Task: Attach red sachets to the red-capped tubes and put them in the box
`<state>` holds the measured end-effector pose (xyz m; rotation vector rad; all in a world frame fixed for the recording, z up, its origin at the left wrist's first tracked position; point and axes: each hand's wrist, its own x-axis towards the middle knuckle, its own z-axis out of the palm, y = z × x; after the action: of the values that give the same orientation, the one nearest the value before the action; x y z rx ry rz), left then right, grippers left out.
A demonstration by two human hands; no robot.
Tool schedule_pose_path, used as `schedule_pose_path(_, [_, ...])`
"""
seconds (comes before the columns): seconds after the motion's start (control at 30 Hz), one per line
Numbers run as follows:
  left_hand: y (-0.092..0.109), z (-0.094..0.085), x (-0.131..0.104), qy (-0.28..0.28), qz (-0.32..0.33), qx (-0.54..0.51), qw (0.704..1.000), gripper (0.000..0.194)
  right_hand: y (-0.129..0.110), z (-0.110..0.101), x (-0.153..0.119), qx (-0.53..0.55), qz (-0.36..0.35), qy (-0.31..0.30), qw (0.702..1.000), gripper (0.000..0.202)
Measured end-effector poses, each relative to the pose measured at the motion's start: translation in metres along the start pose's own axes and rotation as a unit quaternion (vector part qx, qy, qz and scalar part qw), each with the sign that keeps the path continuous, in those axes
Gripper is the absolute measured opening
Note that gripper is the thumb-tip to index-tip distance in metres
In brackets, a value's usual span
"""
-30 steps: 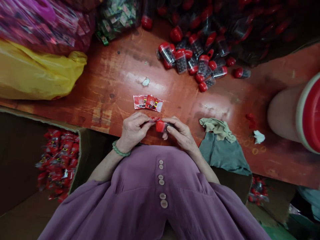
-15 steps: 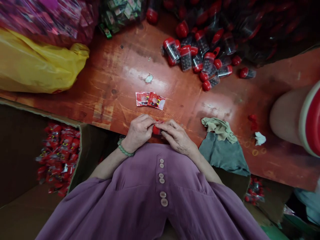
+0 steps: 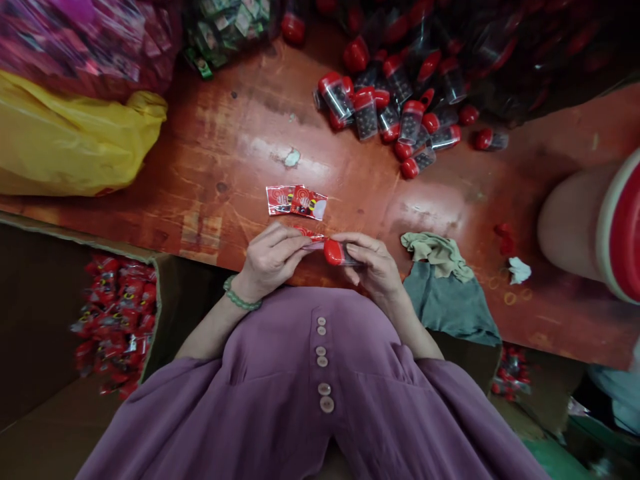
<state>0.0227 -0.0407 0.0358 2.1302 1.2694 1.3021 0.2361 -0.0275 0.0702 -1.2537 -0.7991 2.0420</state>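
Observation:
Between the thumb and fingers of my left hand [image 3: 273, 257] is a red printed label [image 3: 311, 235], partly hidden by the fingertips. My right hand [image 3: 371, 261] grips a small clear bottle with a red cap [image 3: 336, 253], lying sideways with the cap toward my left hand. Dark contents show through its wall. The label's edge and the cap are close together; whether they touch I cannot tell. Just beyond my hands, two overlapping red printed labels [image 3: 296, 201] lie flat on the table.
Several red-capped bottles [image 3: 411, 121] lie heaped at the back. A yellow bag [image 3: 75, 140] is at left, a pail [image 3: 575, 220] at right. Grey-green cloths [image 3: 445, 293] hang over the front edge. An open carton [image 3: 159, 313] of red packets [image 3: 117, 313] stands below left.
My hands have drawn apart a little. The bottle has turned more into view in my right hand, and the label now shows at my left fingertips.

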Motion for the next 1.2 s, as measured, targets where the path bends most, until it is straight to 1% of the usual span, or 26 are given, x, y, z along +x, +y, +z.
schedule_pose_path(0.2, [-0.001, 0.0, -0.002, 0.005, 0.053, 0.035, 0.998, 0.017, -0.001, 0.003, 0.005, 0.026, 0.044, -0.009, 0.999, 0.037])
schedule_pose_path(0.33, [0.0, -0.001, -0.005, -0.021, 0.074, 0.057, 0.995, 0.017, 0.002, -0.001, 0.011, 0.046, 0.082, -0.002, 0.996, 0.038])
schedule_pose_path(0.43, [0.001, 0.0, -0.006, -0.042, 0.076, 0.06, 0.994, 0.017, 0.004, -0.003, 0.014, 0.042, 0.1, 0.014, 0.994, 0.036])
schedule_pose_path(0.5, [0.001, 0.001, -0.007, -0.057, 0.077, 0.059, 0.994, 0.016, 0.006, -0.002, 0.015, 0.016, 0.094, 0.026, 0.995, 0.034])
schedule_pose_path(0.6, [-0.001, 0.004, -0.009, -0.073, 0.074, 0.054, 0.993, 0.014, 0.007, 0.002, 0.014, -0.05, 0.06, 0.042, 0.996, 0.035])
schedule_pose_path(0.7, [-0.007, 0.009, -0.012, -0.086, 0.045, 0.029, 0.995, 0.014, 0.009, 0.005, 0.014, -0.104, 0.03, 0.053, 0.993, 0.036])
schedule_pose_path(0.8, [-0.014, 0.014, -0.015, -0.097, 0.018, -0.003, 0.995, 0.013, 0.014, 0.008, 0.015, -0.115, 0.013, 0.06, 0.991, 0.038])
schedule_pose_path(0.9, [-0.019, 0.013, -0.016, -0.113, 0.012, -0.025, 0.993, 0.014, 0.018, 0.01, 0.017, -0.101, 0.007, 0.063, 0.993, 0.039])
schedule_pose_path(0.97, [-0.02, 0.01, -0.013, -0.119, 0.025, -0.026, 0.992, 0.013, 0.018, 0.009, 0.016, -0.081, 0.018, 0.039, 0.996, 0.041])
schedule_pose_path(1.07, [-0.017, 0.001, -0.007, -0.111, 0.063, 0.003, 0.992, 0.015, 0.013, 0.003, 0.014, -0.047, 0.04, -0.051, 0.997, 0.048])
schedule_pose_path(1.13, [-0.013, -0.004, -0.004, -0.105, 0.086, 0.009, 0.991, 0.02, 0.008, -0.004, 0.014, -0.046, 0.051, -0.098, 0.993, 0.053])
schedule_pose_path(1.2, [-0.01, -0.009, -0.002, -0.113, 0.087, -0.008, 0.99, 0.024, 0.003, -0.009, 0.017, -0.066, 0.071, -0.127, 0.987, 0.054])
